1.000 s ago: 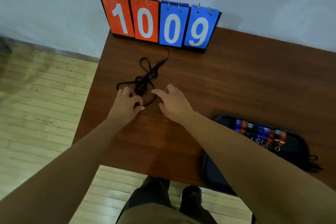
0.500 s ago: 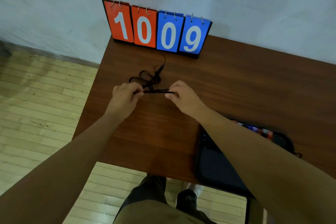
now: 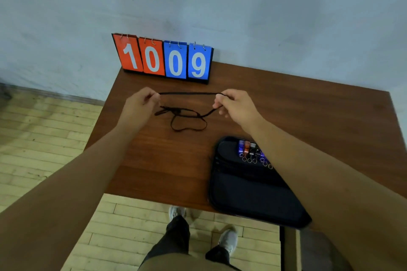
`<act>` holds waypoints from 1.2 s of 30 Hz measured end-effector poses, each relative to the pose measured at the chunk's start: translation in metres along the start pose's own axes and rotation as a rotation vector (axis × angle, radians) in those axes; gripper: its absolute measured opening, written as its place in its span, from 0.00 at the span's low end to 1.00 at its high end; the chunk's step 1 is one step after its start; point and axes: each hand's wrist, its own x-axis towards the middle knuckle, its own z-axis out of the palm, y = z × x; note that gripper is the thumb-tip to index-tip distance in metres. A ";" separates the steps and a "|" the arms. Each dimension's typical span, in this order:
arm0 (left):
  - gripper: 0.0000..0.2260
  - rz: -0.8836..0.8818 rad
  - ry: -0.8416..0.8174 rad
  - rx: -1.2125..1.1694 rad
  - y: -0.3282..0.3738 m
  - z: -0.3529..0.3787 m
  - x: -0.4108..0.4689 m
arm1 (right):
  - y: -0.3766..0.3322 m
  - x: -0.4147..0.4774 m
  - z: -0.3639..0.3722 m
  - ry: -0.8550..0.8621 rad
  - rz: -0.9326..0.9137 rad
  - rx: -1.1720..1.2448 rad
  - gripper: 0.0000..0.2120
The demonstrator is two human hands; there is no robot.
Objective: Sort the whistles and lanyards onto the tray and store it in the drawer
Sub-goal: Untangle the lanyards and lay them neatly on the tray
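Black tray (image 3: 253, 196) half hidden under right forearm, whistles (image 3: 251, 149) blurred

Brown wooden table (image 3: 286, 112) set against a pale wall (image 3: 242, 6). At the table's far left corner, a flip scoreboard (image 3: 164, 59), red cards 1 0, blue cards 0 9. Below the table, pale wood-plank floor (image 3: 39, 138).

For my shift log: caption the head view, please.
Both hands, left hand and right hand, stretch a black lanyard taut above the table.
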 end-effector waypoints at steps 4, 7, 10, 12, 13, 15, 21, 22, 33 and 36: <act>0.08 0.005 0.012 -0.124 0.033 0.003 -0.011 | 0.002 -0.014 -0.020 0.093 -0.022 -0.009 0.09; 0.07 0.051 0.062 -0.146 0.053 -0.001 -0.013 | 0.002 -0.020 -0.039 0.156 -0.009 -0.028 0.09; 0.05 0.070 0.054 -0.105 0.061 -0.008 -0.011 | 0.006 -0.027 -0.066 0.247 0.016 -0.089 0.10; 0.06 0.067 0.009 -0.046 0.064 -0.010 -0.013 | 0.013 -0.030 -0.084 0.331 0.042 -0.110 0.10; 0.07 0.075 -0.008 -0.025 0.066 -0.009 -0.014 | 0.018 -0.031 -0.091 0.353 0.057 -0.135 0.11; 0.08 0.097 -0.027 -0.059 0.076 -0.004 -0.019 | 0.025 -0.035 -0.101 0.321 0.098 -0.213 0.11; 0.09 0.197 -0.098 -0.244 0.139 0.007 -0.030 | 0.021 -0.053 -0.099 0.159 0.099 -0.290 0.19; 0.08 0.222 -0.131 -0.251 0.147 0.009 -0.030 | 0.017 -0.055 -0.095 0.121 0.056 -0.243 0.23; 0.05 0.407 -0.121 -0.103 0.160 0.021 -0.021 | -0.016 -0.044 -0.055 -0.141 -0.114 0.256 0.10; 0.09 0.443 -0.092 0.070 0.130 0.020 -0.012 | -0.014 -0.039 -0.066 0.026 -0.098 0.208 0.10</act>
